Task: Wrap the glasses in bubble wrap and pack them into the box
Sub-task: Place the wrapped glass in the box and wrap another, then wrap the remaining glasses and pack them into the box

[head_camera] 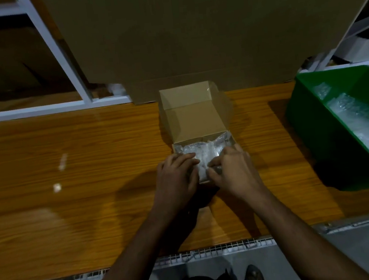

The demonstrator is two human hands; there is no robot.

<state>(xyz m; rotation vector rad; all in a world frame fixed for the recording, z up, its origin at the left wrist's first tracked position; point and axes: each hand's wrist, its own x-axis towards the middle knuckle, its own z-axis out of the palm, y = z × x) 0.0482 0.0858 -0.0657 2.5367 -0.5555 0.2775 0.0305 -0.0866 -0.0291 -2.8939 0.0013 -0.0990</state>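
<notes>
Both hands meet over the near half of a small cardboard box (196, 125) on the wooden tabletop (72, 208). Left hand (176, 175) lies with its fingers stretched and close together, pressing flat on the bubble-wrapped bundle (203, 155) that fills the box. Right hand (233, 172) sits just beside it, fingers curled and pinching the wrap at the bundle's near right part; the two hands nearly touch, with a strip of white wrap showing between them. Whatever is inside the wrap cannot be made out. The box's lid stands open on the far side, leaning toward a large upright cardboard sheet (191, 36). Well to the right, a green plastic bin (308, 113) holds more bubble wrap (363, 121). A white metal frame (55, 50) rises at the far left of the tabletop.
</notes>
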